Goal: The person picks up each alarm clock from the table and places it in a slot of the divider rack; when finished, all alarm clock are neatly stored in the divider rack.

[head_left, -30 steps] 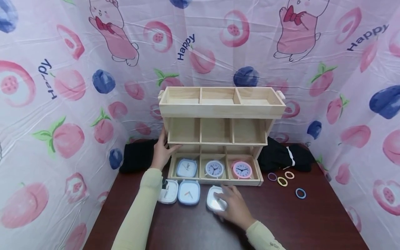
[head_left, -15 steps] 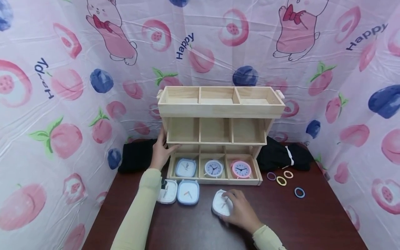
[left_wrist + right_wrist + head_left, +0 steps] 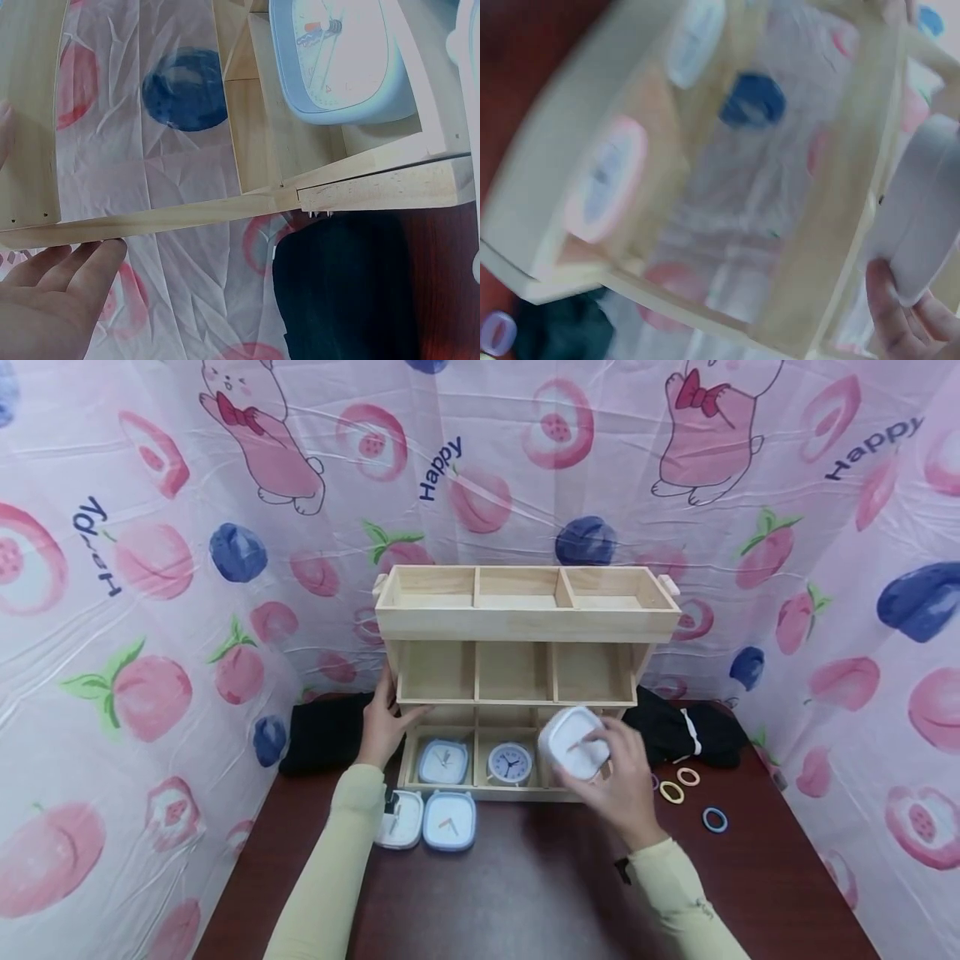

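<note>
A three-tier wooden rack stands at the back of the dark table. My right hand grips a white square clock lifted in front of the rack's lower right compartment, hiding the pink clock there in the head view. My left hand rests with straight fingers against the rack's left side at the middle shelf. The bottom tier holds a light-blue square clock and a round blue clock. A white square clock and a blue square clock lie in front of the rack.
Black cloths lie beside the rack on the left and on the right. Several coloured hair rings lie on the table at the right. Patterned plastic sheeting walls the space on three sides.
My right hand has picked the white square clock up off the table and carried it up and right, in front of the rack's bottom right compartment. The left hand stays put.
</note>
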Demonstrator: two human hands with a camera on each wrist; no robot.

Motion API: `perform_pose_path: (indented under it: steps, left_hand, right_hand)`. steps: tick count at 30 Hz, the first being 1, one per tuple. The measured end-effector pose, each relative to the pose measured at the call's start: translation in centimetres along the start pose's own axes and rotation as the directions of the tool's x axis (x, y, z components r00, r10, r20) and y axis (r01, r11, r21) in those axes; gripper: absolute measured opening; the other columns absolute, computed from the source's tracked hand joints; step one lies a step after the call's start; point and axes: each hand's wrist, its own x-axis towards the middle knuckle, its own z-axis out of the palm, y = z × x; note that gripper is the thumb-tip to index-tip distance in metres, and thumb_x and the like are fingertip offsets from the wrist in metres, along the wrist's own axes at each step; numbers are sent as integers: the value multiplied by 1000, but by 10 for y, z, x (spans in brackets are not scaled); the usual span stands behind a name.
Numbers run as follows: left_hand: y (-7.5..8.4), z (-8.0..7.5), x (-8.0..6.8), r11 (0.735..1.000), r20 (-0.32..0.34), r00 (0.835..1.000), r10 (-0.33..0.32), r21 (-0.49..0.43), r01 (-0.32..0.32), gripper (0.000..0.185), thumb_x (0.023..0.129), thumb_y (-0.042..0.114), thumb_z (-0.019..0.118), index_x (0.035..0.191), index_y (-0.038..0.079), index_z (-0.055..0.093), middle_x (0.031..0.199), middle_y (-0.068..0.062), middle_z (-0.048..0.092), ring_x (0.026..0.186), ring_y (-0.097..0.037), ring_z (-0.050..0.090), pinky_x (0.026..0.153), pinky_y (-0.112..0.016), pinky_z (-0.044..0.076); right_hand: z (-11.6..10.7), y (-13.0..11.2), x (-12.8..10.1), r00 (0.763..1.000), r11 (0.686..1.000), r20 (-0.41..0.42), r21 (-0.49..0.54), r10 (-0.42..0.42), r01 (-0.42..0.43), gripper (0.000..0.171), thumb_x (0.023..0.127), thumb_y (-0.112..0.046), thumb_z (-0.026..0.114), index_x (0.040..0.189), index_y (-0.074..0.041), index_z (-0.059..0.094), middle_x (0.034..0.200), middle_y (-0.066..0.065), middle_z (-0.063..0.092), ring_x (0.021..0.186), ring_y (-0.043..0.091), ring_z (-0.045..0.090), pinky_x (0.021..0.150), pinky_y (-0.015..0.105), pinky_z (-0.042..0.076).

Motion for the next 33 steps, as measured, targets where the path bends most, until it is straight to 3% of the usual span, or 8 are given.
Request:
perform_pose_path:
  steps: [6,11,16,21,33]
  left_hand:
    - [-1,0,0,1000,2,1000,2,-1,-2,112,92,20,86,169,49,10,178,-6,27,163,-32,31,130,-55,38]
    - [-2,1,0,1000,-3,1000,2,-4,-2,113,92,19,86,169,49,10,177,-6,28,162,-35,33,130,-55,38]
    - [-1,0,0,1000,-5,1000,2,-2,-2,112,92,19,86,169,49,10,177,-7,27,162,-35,33,129,-55,39]
    - [-2,0,-1,1000,-1,1000,0,1,0,112,93,18,85,169,49,9,178,-6,27,162,-35,32,129,-56,39]
    - [-2,0,0,1000,-2,1000,-5,-1,5,112,93,18,85,169,49,9,178,-7,26,162,-35,32,129,-56,38]
  right_hand:
    - [-1,10,52,981,999,-188,13,43,-42,58,67,-29,96,106,4,69,131,28,67,125,47,57,108,47,45]
    - [8,19,81,957,996,-278,10,84,-84,59,68,-30,96,110,3,70,121,28,66,118,48,56,102,55,45]
    - [18,31,98,959,990,-259,-45,116,-132,57,69,-32,96,105,3,68,110,30,63,110,51,53,94,61,46]
    - [28,39,104,967,978,-208,-118,146,-173,58,69,-36,95,103,2,68,117,32,64,112,54,54,96,66,47]
    - [47,56,92,979,964,-151,-208,136,-166,51,72,-34,94,102,-2,68,126,27,66,116,51,59,96,68,53]
